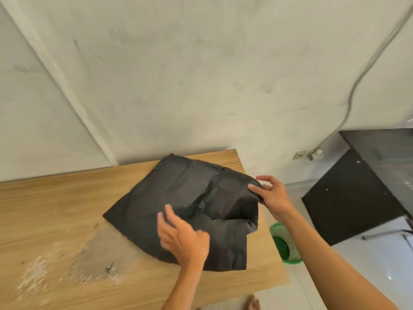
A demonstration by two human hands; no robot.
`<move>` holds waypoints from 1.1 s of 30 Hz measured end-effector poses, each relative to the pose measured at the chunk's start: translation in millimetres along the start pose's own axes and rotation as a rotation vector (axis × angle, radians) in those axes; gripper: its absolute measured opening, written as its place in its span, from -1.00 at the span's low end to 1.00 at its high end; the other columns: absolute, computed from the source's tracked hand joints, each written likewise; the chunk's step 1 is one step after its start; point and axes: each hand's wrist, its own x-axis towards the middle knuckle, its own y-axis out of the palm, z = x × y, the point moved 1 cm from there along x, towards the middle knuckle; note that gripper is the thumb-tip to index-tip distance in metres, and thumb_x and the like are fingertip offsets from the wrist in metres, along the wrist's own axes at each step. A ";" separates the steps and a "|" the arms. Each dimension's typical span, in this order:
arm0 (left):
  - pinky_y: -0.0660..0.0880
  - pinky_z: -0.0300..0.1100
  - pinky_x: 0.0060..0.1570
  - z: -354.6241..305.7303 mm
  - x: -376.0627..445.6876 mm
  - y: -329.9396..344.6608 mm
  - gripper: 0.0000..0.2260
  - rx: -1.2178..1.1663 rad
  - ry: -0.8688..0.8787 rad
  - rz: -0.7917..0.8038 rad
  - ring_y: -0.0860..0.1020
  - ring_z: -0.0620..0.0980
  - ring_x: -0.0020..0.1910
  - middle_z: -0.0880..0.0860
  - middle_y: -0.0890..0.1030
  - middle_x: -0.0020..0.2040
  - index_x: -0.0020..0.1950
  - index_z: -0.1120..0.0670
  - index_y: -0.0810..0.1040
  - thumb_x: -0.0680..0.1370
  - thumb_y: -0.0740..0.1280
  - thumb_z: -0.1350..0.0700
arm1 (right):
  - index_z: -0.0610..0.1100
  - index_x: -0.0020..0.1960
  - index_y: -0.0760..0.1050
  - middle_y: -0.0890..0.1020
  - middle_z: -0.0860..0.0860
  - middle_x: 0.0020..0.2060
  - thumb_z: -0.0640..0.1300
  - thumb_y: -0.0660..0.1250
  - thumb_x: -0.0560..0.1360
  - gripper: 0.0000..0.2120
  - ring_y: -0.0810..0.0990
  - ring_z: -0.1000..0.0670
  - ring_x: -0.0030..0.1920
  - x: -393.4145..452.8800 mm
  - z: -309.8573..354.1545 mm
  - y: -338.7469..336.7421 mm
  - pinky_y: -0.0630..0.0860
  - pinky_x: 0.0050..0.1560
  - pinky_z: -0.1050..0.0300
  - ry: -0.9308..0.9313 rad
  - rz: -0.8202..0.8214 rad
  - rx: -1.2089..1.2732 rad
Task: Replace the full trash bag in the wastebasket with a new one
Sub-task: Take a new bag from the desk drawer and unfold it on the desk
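Two bare hands work on a black trash bag (178,198) spread flat on a wooden table (55,209). The bag lies on the right half of the tabletop, its far corner close to the table's far edge and its right side raised off the surface. The right hand (271,195) pinches that raised right edge, thumb on top of the plastic and the other fingers curled behind it, where the bag hides their tips. The left hand (182,236) rests on the near middle of the bag; motion blur smears it, so the fingers look loosely bent and spread, but whether they grip a fold or only press on the plastic cannot be told.

A green wastebasket (287,245) stands on the pale floor (357,276) just right of the table's near right corner, with the right forearm crossing in front and covering part of its rim; its inside shows green, with no liner visible. The tabletop's near left area carries a worn, pale patch (73,260). On the far right a dark board (348,198) lies on the floor, cut off by the picture's edge, and a grey cable (357,79) runs down the wall (201,74) to a plug. At the bottom edge a bare foot (252,304) shows, mostly cut off.
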 end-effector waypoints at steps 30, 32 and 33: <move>0.70 0.07 -0.05 -358.5 -316.6 99.9 -0.66 -0.693 0.137 0.491 0.75 0.04 -0.17 0.01 0.77 -0.24 -0.19 0.06 0.76 0.19 0.70 -0.10 | -0.16 0.00 0.63 0.67 -0.02 -0.12 0.08 0.70 0.23 -0.50 0.68 0.00 -0.17 -141.7 59.3 -427.9 0.64 -0.18 0.09 -0.253 0.267 -0.388; 0.71 0.07 -0.05 -362.6 -321.3 114.5 -0.55 -0.700 0.091 0.542 0.76 0.03 -0.16 0.01 0.77 -0.22 -0.17 0.08 0.76 0.09 0.71 -0.15 | -0.26 -0.06 0.67 0.73 -0.12 -0.17 -0.01 0.63 0.37 -0.66 0.69 -0.08 -0.16 -132.5 48.0 -448.0 0.65 -0.10 -0.01 -0.203 0.268 -0.410; 0.71 0.05 -0.03 -362.1 -322.2 120.6 -0.51 -0.692 0.073 0.573 0.76 0.02 -0.15 0.00 0.77 -0.20 -0.14 0.08 0.76 0.07 0.70 -0.17 | -0.28 -0.06 0.69 0.75 -0.18 -0.13 -0.05 0.59 0.43 -0.72 0.71 -0.15 -0.13 -127.3 41.9 -455.4 0.66 -0.02 -0.09 -0.182 0.257 -0.383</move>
